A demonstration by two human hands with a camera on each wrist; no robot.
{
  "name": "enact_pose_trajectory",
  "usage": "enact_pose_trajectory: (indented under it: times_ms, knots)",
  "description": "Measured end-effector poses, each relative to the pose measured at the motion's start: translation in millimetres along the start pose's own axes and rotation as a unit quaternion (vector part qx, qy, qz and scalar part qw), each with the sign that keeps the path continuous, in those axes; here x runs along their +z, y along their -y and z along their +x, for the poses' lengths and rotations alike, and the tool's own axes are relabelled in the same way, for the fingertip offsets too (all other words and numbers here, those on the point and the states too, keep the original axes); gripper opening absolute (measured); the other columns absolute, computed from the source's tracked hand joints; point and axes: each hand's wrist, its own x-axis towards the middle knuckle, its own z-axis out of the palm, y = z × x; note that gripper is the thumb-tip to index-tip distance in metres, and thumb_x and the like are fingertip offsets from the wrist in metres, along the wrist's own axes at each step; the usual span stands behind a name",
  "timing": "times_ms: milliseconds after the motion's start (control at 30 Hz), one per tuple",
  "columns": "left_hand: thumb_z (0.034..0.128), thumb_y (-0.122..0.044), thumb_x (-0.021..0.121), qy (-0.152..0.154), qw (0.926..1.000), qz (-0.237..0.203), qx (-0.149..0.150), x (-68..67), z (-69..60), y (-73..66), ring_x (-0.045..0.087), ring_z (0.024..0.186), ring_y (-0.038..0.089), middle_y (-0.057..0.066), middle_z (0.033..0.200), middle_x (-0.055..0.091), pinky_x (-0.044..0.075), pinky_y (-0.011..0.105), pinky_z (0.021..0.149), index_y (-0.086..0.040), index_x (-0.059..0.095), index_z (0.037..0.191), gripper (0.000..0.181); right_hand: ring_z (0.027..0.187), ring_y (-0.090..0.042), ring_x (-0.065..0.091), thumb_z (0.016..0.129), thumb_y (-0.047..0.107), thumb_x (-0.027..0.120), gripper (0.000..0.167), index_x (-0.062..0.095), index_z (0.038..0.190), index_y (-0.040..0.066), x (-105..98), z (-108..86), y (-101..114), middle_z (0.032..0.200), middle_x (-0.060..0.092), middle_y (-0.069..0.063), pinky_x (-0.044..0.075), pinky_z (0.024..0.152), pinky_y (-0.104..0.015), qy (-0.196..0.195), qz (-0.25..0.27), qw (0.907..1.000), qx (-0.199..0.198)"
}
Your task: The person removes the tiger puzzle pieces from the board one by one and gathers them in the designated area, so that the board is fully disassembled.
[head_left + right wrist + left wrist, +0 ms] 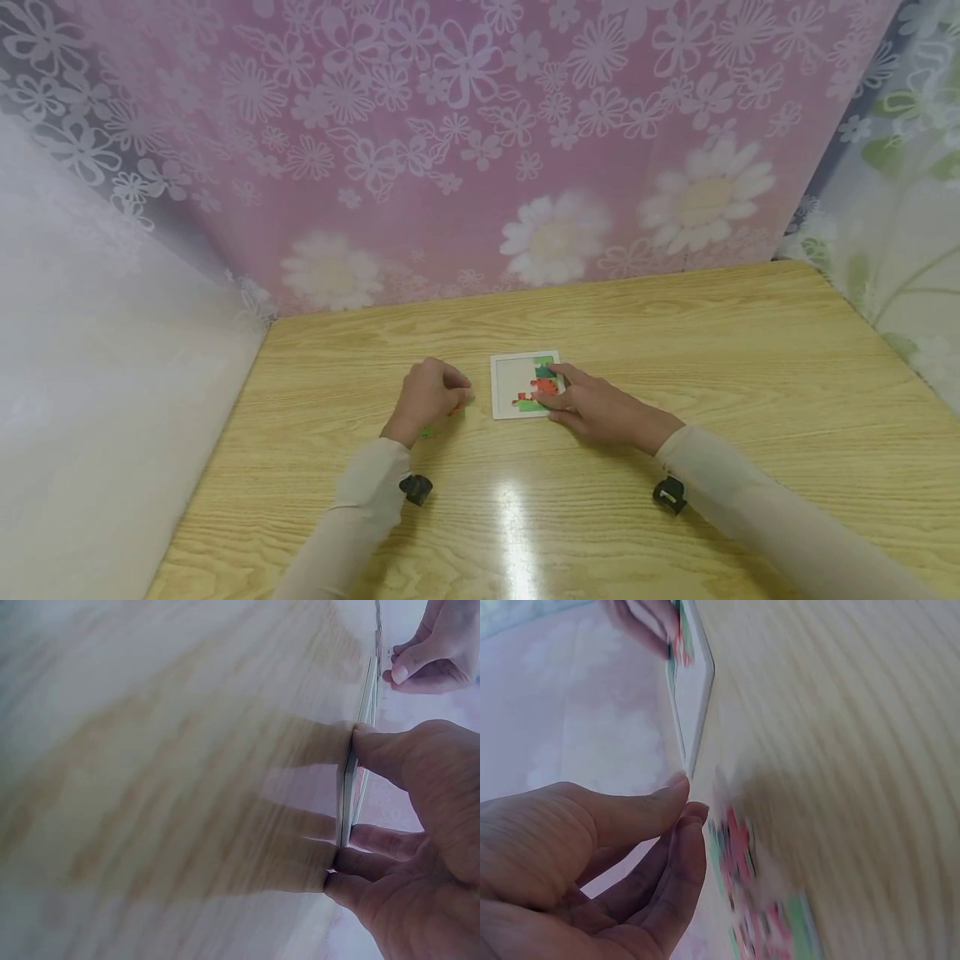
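A square white puzzle board [514, 372] lies on the table with joined green and red pieces [545, 387] along its right and lower part. The right hand [600, 408] holds the board's right side; in the right wrist view its thumb and fingers [420, 825] touch the board's edge [346, 802]. Left of the board is the left hand [429, 398], thumb and fingertips close together; whether a piece is between them cannot be told. Loose red and green pieces [736, 851] lie below those fingertips in the left wrist view, blurred.
The wood-grain table [675, 333] extends around the board. A pink flowered cloth [450, 208] hangs along its back edge, with a pale cloth [97, 350] at the left and a leafy one [907, 192] at the right. Both wrists carry small black devices.
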Motion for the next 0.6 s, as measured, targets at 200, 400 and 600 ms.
enact_pose_trajectory:
  times_ms: [200, 400, 600]
  knots:
    - [0.0883, -0.01, 0.08, 0.03, 0.9988, 0.008, 0.037, 18.2, 5.5, -13.8, 0.07, 0.089, 0.021, 0.005, 0.093, 0.076, 0.057, 0.038, 0.08, -0.004, 0.081, 0.096, 0.009, 0.14, -0.045, 0.039, 0.099, 0.016, 0.069, 0.036, 0.066, 0.13, 0.001, 0, -0.5, 0, 0.149, 0.04, -0.034, 0.048, 0.101, -0.054, 0.003, 0.004, 1.0, 0.005]
    - [0.0885, -0.011, 0.08, 0.068, 0.9949, 0.004, 0.074, 31.0, 8.7, -26.5, 0.067, 0.083, 0.015, 0.005, 0.095, 0.074, 0.056, 0.031, 0.073, -0.002, 0.079, 0.103, 0.017, 0.137, -0.045, 0.044, 0.099, 0.017, 0.068, 0.037, 0.066, 0.132, 0.002, 0, -0.9, 0, 0.149, 0.039, -0.034, 0.049, 0.1, -0.054, 0.002, 0.001, 1.0, 0.009]
    - [0.0876, -0.013, 0.082, 0.079, 0.9932, 0.014, 0.084, 41.3, 13.2, -31.1, 0.064, 0.078, 0.009, 0.002, 0.091, 0.073, 0.054, 0.025, 0.069, -0.004, 0.079, 0.102, 0.017, 0.139, -0.045, 0.04, 0.099, 0.016, 0.068, 0.038, 0.065, 0.134, 0.003, -1, -0.5, 0, 0.148, 0.041, -0.034, 0.049, 0.099, -0.054, 0.007, 0.002, 1.0, 0.002]
